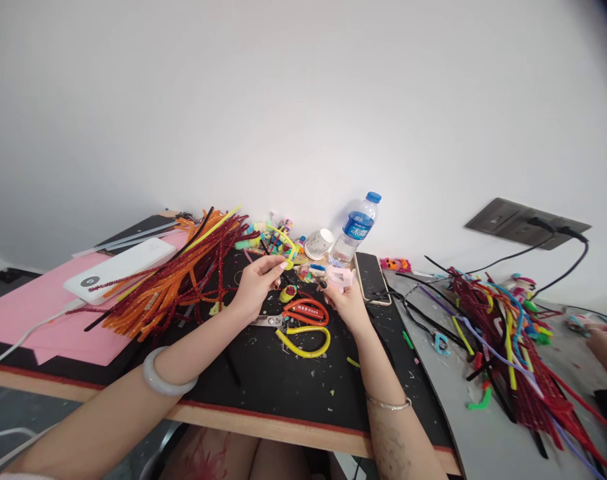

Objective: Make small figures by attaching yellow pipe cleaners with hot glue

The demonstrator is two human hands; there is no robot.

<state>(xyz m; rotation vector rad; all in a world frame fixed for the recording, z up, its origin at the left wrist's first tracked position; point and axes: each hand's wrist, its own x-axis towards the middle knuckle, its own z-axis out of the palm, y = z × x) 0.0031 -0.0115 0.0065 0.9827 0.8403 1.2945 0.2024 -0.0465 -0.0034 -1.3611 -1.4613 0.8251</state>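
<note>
The left hand (pixel 263 280) pinches a bendy yellow stick (pixel 292 249), which curves up toward the wall (pixel 283 133). The right hand (pixel 347 301), farther from the stick, holds a small pink thing (pixel 340 276). Scissors (pixel 306 311) lie below, between them.

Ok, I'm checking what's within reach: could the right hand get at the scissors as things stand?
Probably yes: the scissors lie with their handles near the right hand, and nothing visible covers those handles. The hand does hold a pale pink item, so it may need to put that down first.
</note>
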